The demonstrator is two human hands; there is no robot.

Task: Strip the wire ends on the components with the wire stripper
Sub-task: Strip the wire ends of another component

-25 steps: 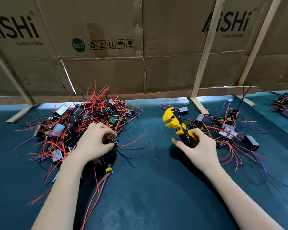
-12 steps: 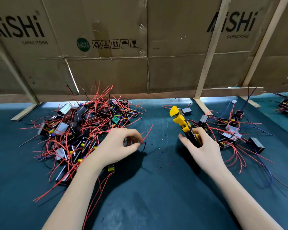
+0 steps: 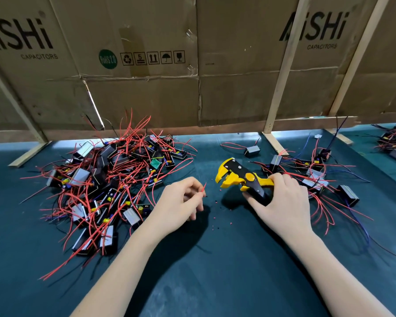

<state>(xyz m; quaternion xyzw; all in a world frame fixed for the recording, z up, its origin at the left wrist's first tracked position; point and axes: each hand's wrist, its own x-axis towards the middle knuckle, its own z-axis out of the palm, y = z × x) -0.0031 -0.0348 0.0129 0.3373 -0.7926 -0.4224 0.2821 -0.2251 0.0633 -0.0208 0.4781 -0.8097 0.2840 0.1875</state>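
A thin red wire end (image 3: 203,188) is pinched between thumb and fingertips of the left hand (image 3: 180,202), just left of the yellow wire stripper (image 3: 240,177). The stripper is gripped round its handles by the right hand (image 3: 281,200), head pointed at the wire, mouth looking open. Whether a component hangs under the left hand can't be told. The wire looks light and floppy, so it's best pinched close to the tip or it'll probably bend away. The unstripped pile (image 3: 110,179) is heaped well left of the stripper on the bench (image 3: 215,271), tangled, so snagging seems likely.
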